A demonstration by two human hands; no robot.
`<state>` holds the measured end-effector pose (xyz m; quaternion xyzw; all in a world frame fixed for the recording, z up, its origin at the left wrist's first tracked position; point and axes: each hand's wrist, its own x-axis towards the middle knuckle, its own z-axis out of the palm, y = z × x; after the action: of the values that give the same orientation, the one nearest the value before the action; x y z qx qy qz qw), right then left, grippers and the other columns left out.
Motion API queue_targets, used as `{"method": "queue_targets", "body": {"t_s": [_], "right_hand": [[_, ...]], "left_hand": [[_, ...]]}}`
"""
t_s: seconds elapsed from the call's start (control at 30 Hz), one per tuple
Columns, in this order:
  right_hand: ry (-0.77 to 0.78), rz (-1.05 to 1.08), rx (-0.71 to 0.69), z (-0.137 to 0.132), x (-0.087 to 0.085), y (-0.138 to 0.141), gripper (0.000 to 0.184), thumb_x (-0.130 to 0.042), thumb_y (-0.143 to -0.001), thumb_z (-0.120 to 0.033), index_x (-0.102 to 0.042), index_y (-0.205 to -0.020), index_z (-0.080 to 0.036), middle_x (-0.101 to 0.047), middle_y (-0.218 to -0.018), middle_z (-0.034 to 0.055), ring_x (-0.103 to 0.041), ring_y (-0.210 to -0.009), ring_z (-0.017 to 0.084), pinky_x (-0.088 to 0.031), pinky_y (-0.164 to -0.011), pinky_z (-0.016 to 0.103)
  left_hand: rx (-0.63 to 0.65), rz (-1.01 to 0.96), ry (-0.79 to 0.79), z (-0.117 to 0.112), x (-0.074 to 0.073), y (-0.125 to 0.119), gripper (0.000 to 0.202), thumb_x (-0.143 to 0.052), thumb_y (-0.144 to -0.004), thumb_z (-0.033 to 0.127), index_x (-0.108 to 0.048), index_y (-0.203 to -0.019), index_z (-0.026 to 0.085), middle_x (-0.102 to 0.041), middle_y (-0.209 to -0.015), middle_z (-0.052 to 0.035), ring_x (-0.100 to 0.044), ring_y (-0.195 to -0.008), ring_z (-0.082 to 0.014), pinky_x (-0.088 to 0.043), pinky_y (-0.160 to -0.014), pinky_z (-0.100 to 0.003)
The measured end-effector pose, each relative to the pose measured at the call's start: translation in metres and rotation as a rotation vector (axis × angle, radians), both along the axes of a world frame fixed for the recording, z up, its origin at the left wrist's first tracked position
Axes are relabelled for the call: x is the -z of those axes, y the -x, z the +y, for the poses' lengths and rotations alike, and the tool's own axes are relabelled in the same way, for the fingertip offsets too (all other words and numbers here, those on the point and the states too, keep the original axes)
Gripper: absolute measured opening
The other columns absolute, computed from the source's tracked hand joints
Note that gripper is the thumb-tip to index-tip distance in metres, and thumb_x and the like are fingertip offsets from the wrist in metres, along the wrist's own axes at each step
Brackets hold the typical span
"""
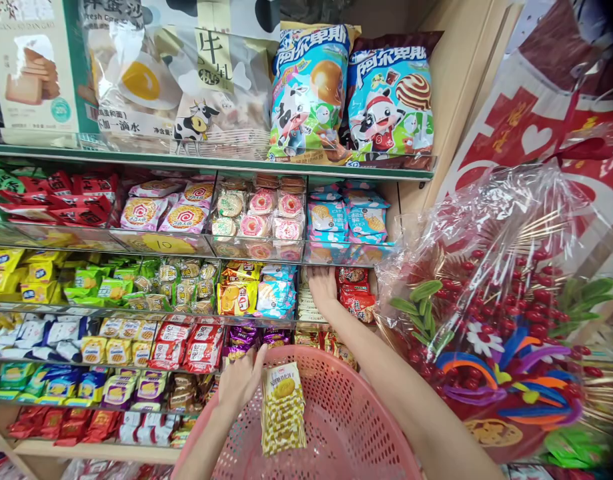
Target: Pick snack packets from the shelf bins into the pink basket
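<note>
My left hand [239,383] grips the far-left rim of a pink perforated plastic basket [346,417], its thumb pointing up along the edge. Inside the basket lies a neat stack of yellow-and-white biscuit packets [282,410]. My right arm stretches over the basket to the shelf. There, my right hand [323,283] reaches into a compartment, fingers extended over a row of cream-coloured packets [310,308]; the fingertips are partly lost in the shade under the shelf above. Right beside that hand are red snack packets [356,297].
Tiered shelves with clear front strips [161,243] hold several kinds of small wrapped snacks. Large candy bags [309,93] stand on the top shelf. At the right, a plastic-wrapped decoration with red berries [511,320] bulges close to my right arm.
</note>
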<state>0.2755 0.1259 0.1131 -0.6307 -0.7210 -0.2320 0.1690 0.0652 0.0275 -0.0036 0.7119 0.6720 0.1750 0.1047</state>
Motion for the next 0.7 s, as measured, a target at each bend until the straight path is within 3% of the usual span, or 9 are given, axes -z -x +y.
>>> {"method": "queue_targets", "body": {"t_s": [0.13,0.33,0.7], "right_hand": [[-0.105,-0.046,0.06,-0.003,0.005,0.0,0.041,-0.031,-0.083,-0.004,-0.046,-0.121,-0.006,-0.052,-0.118,0.0224,-0.039,-0.114,0.03,-0.02,-0.098,0.052],[-0.164,-0.075,0.091,-0.011,0.003,0.0,0.04,-0.029,-0.083,-0.003,-0.051,-0.116,-0.01,-0.052,-0.117,0.0197,-0.038,-0.112,0.029,-0.021,-0.096,0.053],[-0.164,-0.084,0.116,-0.026,0.0,0.001,0.035,-0.032,-0.082,-0.003,-0.061,-0.099,-0.014,-0.056,-0.108,0.0162,-0.039,-0.105,0.028,-0.02,-0.096,0.051]], "left_hand": [[-0.008,-0.004,0.014,0.001,-0.002,-0.002,0.069,-0.004,-0.083,0.062,-0.057,-0.093,0.02,-0.07,-0.085,-0.0154,-0.065,-0.083,-0.0343,-0.045,-0.071,-0.044],[0.023,0.023,0.004,0.003,0.0,-0.006,0.066,-0.007,-0.085,0.058,-0.056,-0.106,0.019,-0.07,-0.088,-0.0165,-0.065,-0.083,-0.0331,-0.044,-0.072,-0.043],[0.011,-0.003,0.009,0.005,0.0,-0.009,0.069,-0.005,-0.082,0.063,-0.057,-0.098,0.021,-0.07,-0.087,-0.0154,-0.065,-0.084,-0.0346,-0.045,-0.072,-0.045]]}}
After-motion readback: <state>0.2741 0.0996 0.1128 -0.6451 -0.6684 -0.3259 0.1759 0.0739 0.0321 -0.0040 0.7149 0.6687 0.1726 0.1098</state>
